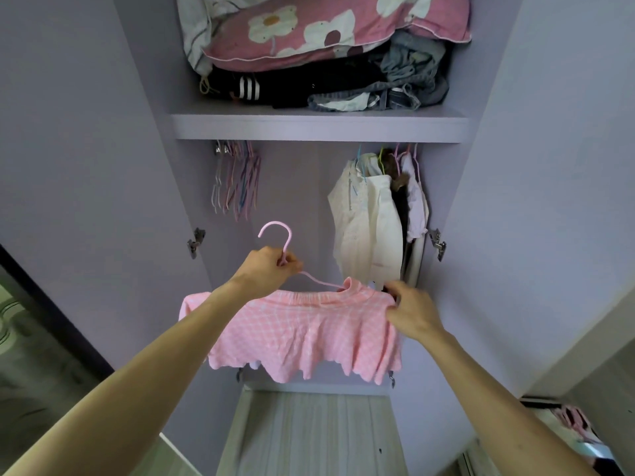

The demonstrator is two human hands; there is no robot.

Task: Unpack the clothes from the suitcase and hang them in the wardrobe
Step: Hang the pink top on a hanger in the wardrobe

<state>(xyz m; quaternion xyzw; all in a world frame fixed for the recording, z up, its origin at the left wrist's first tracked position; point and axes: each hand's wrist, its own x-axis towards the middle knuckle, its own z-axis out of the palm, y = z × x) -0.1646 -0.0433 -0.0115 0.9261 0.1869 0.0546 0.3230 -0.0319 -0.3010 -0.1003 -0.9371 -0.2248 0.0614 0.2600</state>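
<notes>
A pink checked garment (309, 334) with a scalloped hem hangs on a pink hanger (275, 231) in front of the open lilac wardrobe (319, 127). My left hand (268, 269) grips the hanger just below its hook. My right hand (409, 314) pinches the garment's right shoulder at the hanger's end. The hanger's hook points up, below the level of the rail. The rail itself is hidden under the shelf. The suitcase is out of view.
Several empty hangers (235, 180) hang at the rail's left. White and dark clothes (374, 218) hang at its right, with a gap between. Folded clothes (343, 84) and a pink flowered pillow (326, 25) fill the upper shelf. Both doors (79, 166) stand open.
</notes>
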